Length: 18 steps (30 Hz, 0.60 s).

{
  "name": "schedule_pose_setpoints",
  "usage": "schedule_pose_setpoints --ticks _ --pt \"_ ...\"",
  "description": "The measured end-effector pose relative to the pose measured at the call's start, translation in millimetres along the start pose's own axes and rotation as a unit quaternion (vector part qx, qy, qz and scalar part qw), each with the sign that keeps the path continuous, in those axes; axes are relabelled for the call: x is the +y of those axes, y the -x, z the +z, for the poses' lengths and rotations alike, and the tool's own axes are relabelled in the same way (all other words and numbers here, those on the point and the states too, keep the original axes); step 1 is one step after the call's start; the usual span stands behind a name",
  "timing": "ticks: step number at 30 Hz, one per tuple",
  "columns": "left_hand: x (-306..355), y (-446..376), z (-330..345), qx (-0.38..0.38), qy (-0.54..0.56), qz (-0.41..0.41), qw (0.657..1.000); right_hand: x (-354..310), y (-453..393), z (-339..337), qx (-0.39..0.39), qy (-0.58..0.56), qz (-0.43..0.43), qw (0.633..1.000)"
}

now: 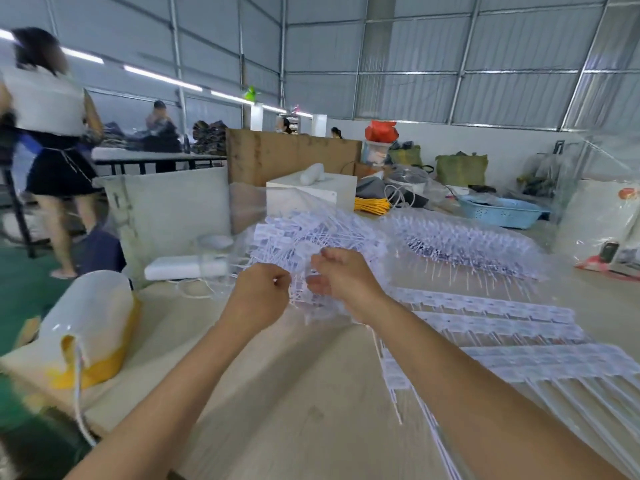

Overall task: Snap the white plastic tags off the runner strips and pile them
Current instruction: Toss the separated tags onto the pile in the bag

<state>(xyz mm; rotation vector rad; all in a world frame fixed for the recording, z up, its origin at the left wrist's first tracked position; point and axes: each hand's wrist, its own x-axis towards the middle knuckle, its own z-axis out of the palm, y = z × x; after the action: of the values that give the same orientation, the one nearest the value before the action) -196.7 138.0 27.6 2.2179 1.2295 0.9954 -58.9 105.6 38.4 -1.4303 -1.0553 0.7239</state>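
Both my hands work a bunch of white tags at centre frame, over a pale wooden table [284,393].

Nearest, lower right, runner strips [519,362] lie in flat rows on the table. My left hand [263,296] is curled tight, pinching thin white stems; my right hand [341,275] curls loosely at the blurred tag bunch [311,299], its hold unclear. Behind them rises the tag pile [311,230]. At left a white-and-yellow bag [93,330]; farther right a blue basket [502,209], contents unclear. A corrugated metal roof [381,46] spans the hall.
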Motion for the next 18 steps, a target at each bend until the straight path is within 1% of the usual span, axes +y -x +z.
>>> schedule_pose_setpoints --ticks 2,4,6,8,11,14,16,18 --pt "-5.4 -17.0 4.3 0.008 -0.047 -0.010 0.999 3.0 -11.9 3.5 0.029 0.079 -0.023 0.996" --pt "-6.9 -35.4 12.8 0.014 -0.080 0.004 0.997 6.8 -22.2 -0.6 0.045 0.155 -0.036 0.986" --pt "-5.7 -54.0 26.2 0.011 -0.101 0.024 0.994 12.6 -33.1 -11.7 0.044 0.218 -0.028 0.975" --pt "-0.6 -67.8 39.9 -0.004 -0.129 0.050 0.990 18.7 -42.0 -26.4 0.055 0.256 -0.014 0.965" --pt "9.0 -81.5 58.2 -0.009 -0.204 0.113 0.972 26.7 -49.9 -47.9 0.106 0.259 0.000 0.960" --pt "6.1 -89.1 71.9 -0.008 -0.296 0.201 0.934 35.5 -53.7 -61.7 0.131 0.258 -0.007 0.957" --pt "-1.1 -91.0 76.8 -0.003 -0.337 0.206 0.919 40.3 -54.1 -66.1 0.129 0.260 -0.012 0.957" --pt "-2.6 -90.9 78.7 -0.013 -0.359 0.180 0.916 44.0 -53.9 -69.8 0.117 0.262 -0.007 0.958"
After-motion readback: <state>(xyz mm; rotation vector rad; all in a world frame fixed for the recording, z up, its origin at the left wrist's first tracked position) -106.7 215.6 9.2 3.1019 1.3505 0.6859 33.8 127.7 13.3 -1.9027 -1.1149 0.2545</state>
